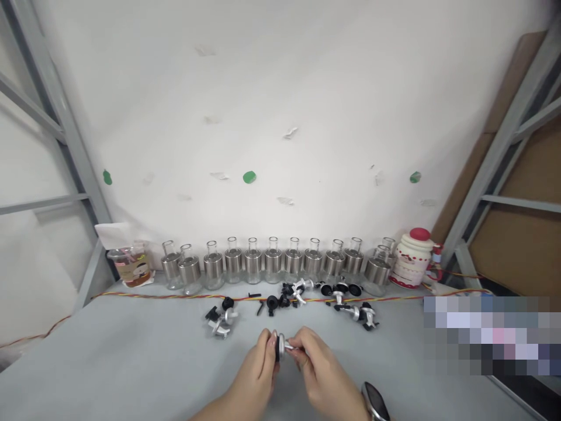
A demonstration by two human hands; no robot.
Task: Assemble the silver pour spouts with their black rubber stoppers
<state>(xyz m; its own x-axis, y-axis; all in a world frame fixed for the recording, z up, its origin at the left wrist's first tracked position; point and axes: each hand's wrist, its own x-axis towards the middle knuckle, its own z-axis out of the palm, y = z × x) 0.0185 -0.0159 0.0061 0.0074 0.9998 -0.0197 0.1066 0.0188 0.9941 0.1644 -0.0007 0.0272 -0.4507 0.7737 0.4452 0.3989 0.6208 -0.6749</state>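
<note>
Above the near part of the table, both hands hold one silver-and-black pour spout (281, 347). My left hand (258, 368) pinches its round black base. The fingers of my right hand (316, 365) are closed on the narrow silver nozzle end. Fingertips hide part of the spout. Beyond the hands lie more silver-and-black spouts: a small group (221, 318) to the left, a pile (300, 290) in the middle, and others (366, 316) to the right. Small loose black pieces (260, 308) lie near the middle pile.
A row of glass bottles with metal sleeves (253, 259) stands along the white wall. A packaged tub (134, 266) is at the left end, a cream jar with a red lid (411, 260) at the right. A twisted red-yellow wire (144, 296) crosses the grey table (131, 356).
</note>
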